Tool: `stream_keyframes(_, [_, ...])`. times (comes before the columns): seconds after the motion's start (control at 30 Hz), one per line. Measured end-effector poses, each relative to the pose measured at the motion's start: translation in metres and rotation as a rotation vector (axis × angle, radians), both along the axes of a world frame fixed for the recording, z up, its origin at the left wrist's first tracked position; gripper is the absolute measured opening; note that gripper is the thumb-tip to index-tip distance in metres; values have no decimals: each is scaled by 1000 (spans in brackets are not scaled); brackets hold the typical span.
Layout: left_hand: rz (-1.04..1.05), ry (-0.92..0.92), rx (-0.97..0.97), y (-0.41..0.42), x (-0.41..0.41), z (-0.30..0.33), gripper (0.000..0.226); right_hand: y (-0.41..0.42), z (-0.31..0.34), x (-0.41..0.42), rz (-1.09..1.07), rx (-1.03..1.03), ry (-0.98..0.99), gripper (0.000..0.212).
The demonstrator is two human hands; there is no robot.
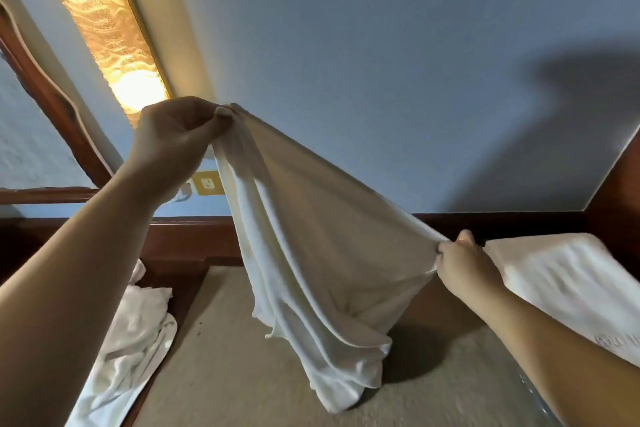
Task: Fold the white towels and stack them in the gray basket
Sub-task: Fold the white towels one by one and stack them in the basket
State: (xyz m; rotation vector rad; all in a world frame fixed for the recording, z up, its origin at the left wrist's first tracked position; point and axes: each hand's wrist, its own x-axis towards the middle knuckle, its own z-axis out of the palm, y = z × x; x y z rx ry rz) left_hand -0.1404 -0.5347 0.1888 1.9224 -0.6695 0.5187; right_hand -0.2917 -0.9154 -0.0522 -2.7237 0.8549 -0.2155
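Crumpled white towels (131, 333) lie heaped at the near left of the beige-topped wooden desk (221, 367). Right hand (464, 265) pinches one edge of the soft white cloth towel (311, 253), fingers clenched on it; higher up, left hand (176, 146) grips the other corner, lifted above the desk. Folded white towel (568, 284) far right.

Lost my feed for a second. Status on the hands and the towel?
Left hand and right hand each pinch an edge of the white towel. Towel held up, unfolded, lower end on the table. Nothing blocking.
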Motion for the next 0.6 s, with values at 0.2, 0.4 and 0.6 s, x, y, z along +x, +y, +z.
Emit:
stream_keyframes(0.2, [100, 85, -8, 15, 5, -27, 16, -13, 1, 5, -119, -31, -165, 17])
stream_keyframes(0.4, [287, 180, 37, 36, 28, -72, 18, -29, 22, 2, 135, -58, 158, 35])
stream_keyframes(0.6, [529, 273, 41, 67, 55, -96, 23, -39, 89, 8, -131, 19, 437, 55])
